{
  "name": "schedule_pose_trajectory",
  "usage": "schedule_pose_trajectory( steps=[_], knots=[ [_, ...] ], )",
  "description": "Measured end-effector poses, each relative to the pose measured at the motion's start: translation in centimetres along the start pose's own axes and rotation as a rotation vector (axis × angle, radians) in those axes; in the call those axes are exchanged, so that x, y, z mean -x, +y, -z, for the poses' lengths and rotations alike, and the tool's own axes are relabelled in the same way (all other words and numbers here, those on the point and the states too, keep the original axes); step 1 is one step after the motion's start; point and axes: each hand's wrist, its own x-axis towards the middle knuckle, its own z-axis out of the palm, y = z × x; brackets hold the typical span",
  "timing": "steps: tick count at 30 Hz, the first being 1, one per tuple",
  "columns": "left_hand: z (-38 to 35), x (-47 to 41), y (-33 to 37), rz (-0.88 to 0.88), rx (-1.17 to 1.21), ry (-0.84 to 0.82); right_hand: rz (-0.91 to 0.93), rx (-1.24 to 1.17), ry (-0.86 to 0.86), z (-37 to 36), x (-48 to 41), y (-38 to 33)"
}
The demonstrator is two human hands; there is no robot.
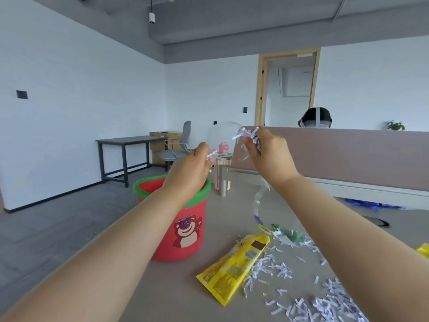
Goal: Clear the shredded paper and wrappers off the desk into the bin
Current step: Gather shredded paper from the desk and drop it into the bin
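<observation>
A red bin with a green rim and a bear picture stands at the desk's left edge. My left hand hovers above its mouth, pinching a few shredded paper strips. My right hand, raised to the right of the bin, grips a clump of shredded paper. More shredded paper lies scattered on the grey desk at the lower right. A yellow wrapper lies flat near the middle. A clear plastic bottle with a green label lies behind it, partly hidden by my right forearm.
A striped container with a pink figure on top and a small metal cylinder stand behind the bin. A pink partition borders the desk's far side. A blue item and another yellow piece lie at the right.
</observation>
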Motion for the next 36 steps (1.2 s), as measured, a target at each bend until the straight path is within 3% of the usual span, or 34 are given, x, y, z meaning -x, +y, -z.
schedule_pose_trajectory(
  steps=[4,12,16,20,27,34,36],
  knots=[
    [0.7,-2.3,-2.0,0.011,0.022,0.073,0.012,-0.114,0.105,-1.9,-4.4,-1.4],
    [2.1,-1.6,-7.0,0.065,-0.027,0.044,-0.011,-0.402,0.241,-5.5,-11.8,-6.2],
    [2.9,-0.9,-9.2,0.12,-0.041,0.034,-0.033,-0.439,0.226,-8.2,-12.6,-7.4],
    [2.9,-0.2,-10.6,0.127,-0.043,0.037,-0.077,-0.404,0.034,-11.7,-9.2,-5.9],
    [0.9,0.2,-10.5,0.133,0.0,0.061,-0.194,-0.21,-0.529,-15.9,-1.3,-2.2],
    [0.7,-0.2,-10.2,0.151,0.061,0.102,-0.176,-0.174,-0.69,-15.6,-3.4,-4.6],
    [1.0,-0.5,-9.9,0.155,0.1,0.127,-0.167,-0.109,-0.82,-16.1,-3.1,-4.7]
  ],
)
